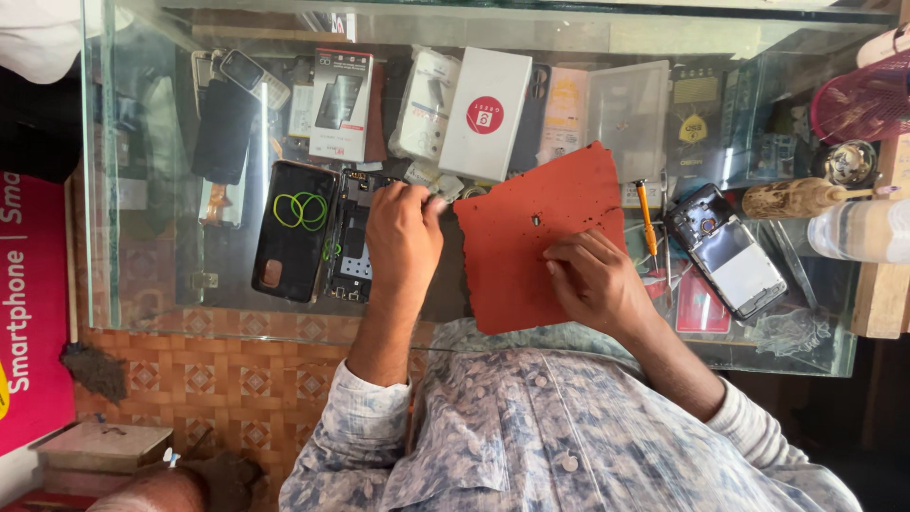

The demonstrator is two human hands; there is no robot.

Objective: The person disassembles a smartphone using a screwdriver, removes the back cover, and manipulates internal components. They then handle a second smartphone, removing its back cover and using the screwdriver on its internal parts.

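My left hand (403, 237) rests on the glass counter beside an opened phone body (349, 239) with its circuit board showing; its fingertips pinch a small pale part at the upper right, too small to identify. My right hand (592, 280) presses down with closed fingers on an orange-red rubber work mat (531, 223) that has small holes and a tiny screw on it. Left of the opened phone lies a black back cover (289, 232) with green rubber bands on it.
A glass counter (152, 284) holds a white box (485, 114), a boxed phone accessory (339, 104), an orange-handled screwdriver (647, 223), another opened phone (730, 256), a wooden-handled tool (791, 199) and a pink fan (867, 100). Phones and packages show beneath the glass.
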